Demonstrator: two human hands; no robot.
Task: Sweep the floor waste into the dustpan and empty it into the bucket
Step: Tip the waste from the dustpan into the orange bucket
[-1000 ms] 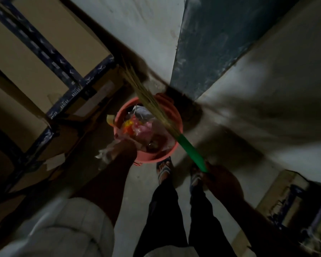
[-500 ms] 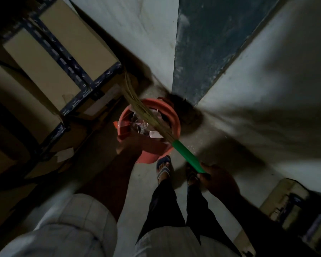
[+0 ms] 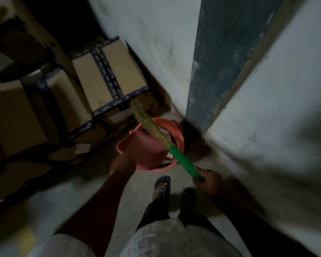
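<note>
Fingers of my left hand (image 3: pixel 121 164) grip the dustpan (image 3: pixel 145 147) tipped over the bucket (image 3: pixel 167 121) to empty it, right hand (image 3: pixel 209 180) fingers clamp the broom (image 3: pixel 182 160), likely for brushing it out.

Dim light. Pale plastered walls (image 3: pixel 156 43) from 12 to 3 o'clock flank a dark blue-grey panel (image 3: pixel 220 52). Taped cardboard boxes (image 3: pixel 107 71) are stacked at 10 o'clock on the grey concrete floor (image 3: pixel 133 191).

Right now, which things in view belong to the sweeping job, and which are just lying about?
In the job: dustpan, held by the left hand over the bucket; broom, gripped by the right hand.
Lying about: taped cardboard boxes at left; pale scrap at their foot.
</note>
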